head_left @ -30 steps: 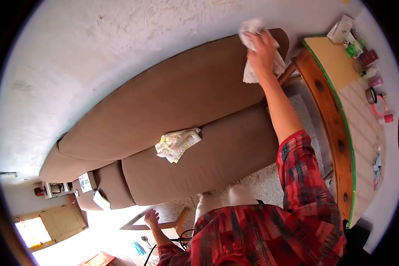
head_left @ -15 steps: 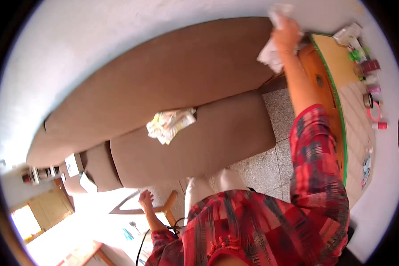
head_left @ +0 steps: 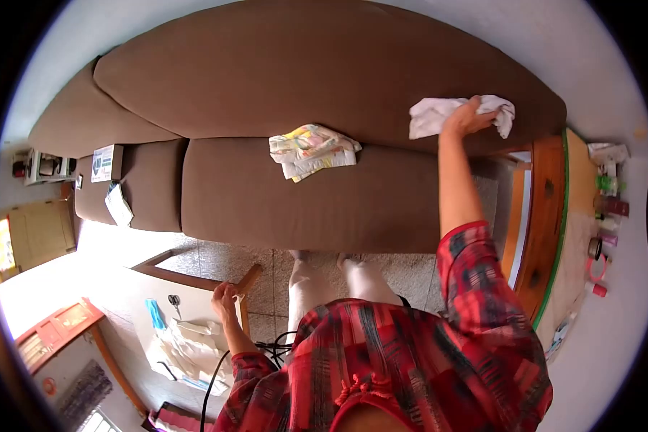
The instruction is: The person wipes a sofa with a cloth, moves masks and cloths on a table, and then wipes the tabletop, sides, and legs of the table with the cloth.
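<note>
My right hand (head_left: 468, 121) grips a white cloth (head_left: 433, 117) against the right end of the brown sofa backrest (head_left: 302, 65); the cloth spreads out on both sides of the fingers. My left hand (head_left: 225, 299) hangs low at the left, near the corner of a wood-edged table, its fingers curled; whether anything is in it cannot be made out. A crumpled patterned cloth (head_left: 314, 151) lies on the sofa seat (head_left: 302, 205) where it meets the backrest.
On the left seat lie a box (head_left: 106, 164) and a white packet (head_left: 118, 205). A table (head_left: 140, 288) at lower left holds scissors (head_left: 174, 302) and pale cloths. Right of the sofa stands a wooden cabinet (head_left: 547, 216) with bottles on top. Black cables (head_left: 272, 349) hang by my left arm.
My right hand has moved the white cloth from the backrest's top right edge down onto its front face. The view has turned, showing more of the table at lower left.
</note>
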